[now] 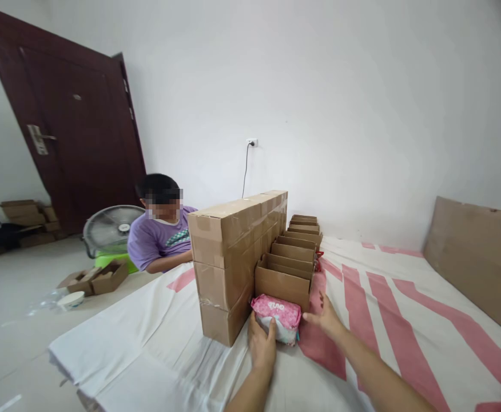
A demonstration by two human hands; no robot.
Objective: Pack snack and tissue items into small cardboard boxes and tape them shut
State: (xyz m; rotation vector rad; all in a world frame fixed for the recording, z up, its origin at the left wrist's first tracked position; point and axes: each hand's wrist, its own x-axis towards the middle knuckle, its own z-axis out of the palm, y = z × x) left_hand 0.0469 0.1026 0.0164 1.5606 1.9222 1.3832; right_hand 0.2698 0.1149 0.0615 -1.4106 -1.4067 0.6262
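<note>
A pink-and-white soft pack (277,315) with pale lettering lies on the cloth-covered table. My left hand (262,342) is closed round its left end, thumb on the front face. Just right of the pack, my right hand (328,318) is open, fingers spread and apart from it. Directly behind the pack stands the nearest open carton (282,284), first in a row of open cardboard boxes running toward the wall. What those boxes hold is mostly hidden.
A wall of stacked, taped cartons (222,274) stands close on the left. Beyond it sits a person in a purple shirt (156,240), near a fan (113,229). A large cardboard sheet (476,257) leans at the right. Small boxes (110,277) lie on the floor.
</note>
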